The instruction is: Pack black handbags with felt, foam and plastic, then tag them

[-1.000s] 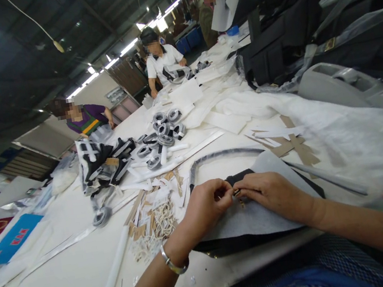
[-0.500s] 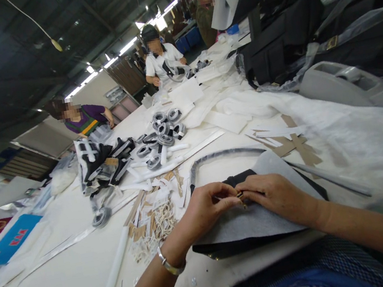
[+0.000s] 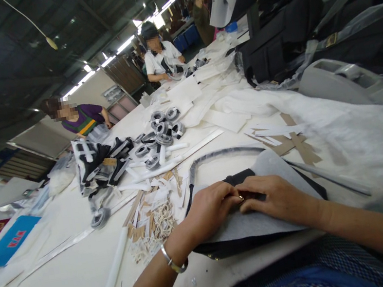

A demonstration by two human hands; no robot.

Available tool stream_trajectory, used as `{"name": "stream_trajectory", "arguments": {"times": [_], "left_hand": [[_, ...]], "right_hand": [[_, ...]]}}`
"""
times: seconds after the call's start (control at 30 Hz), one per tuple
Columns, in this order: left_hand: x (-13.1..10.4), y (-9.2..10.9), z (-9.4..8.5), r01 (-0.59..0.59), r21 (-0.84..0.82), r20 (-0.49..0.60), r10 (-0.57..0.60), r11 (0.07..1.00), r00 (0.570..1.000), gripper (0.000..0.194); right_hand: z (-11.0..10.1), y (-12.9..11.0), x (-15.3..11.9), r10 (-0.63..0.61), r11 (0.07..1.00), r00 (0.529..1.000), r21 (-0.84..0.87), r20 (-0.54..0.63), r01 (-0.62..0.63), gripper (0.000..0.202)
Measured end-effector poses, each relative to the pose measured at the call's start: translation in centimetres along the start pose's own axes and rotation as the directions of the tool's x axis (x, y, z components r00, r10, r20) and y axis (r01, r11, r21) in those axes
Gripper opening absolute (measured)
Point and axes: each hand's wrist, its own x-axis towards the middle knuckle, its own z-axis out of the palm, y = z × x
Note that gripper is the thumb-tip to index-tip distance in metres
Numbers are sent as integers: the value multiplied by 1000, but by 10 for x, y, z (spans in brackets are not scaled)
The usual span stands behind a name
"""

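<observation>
Left hand [image 3: 208, 209] and right hand [image 3: 284, 196] seemingly pinch a small gold fitting [image 3: 241, 198], its fastening unclear, on a black bag [image 3: 243, 175] already overlaid with white sheeting [image 3: 265, 225].

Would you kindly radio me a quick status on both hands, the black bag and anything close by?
Left hand and right hand together at small gold clasp; black bag under pale sheet; cord pile left, clear of hands.
</observation>
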Motion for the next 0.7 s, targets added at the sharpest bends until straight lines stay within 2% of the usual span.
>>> {"name": "stream_trajectory", "arguments": {"times": [0.1,0.17,0.23,0.37,0.47,0.7], "left_hand": [[-1,-1,8,-53,161,-27,58,986,998,13],[-1,1,11,-101,245,-30,112,964,993,14],[-1,3,12,-147,318,-2,155,937,988,13],[1,8,11,-178,419,69,165,890,984,14],[3,6,13,-183,406,64,171,896,983,16],[4,-3,25,-72,275,-93,101,959,991,11]], "right_hand": [[-2,-3,1,79,994,997,72,5,-79,19],[-2,-4,1,121,986,993,117,8,-121,15],[-2,-4,0,137,978,991,158,9,-136,10],[0,-1,0,136,969,991,211,-4,-132,14],[2,0,1,145,968,989,209,-8,-140,16],[4,4,0,182,960,983,220,-12,-175,38]]}}
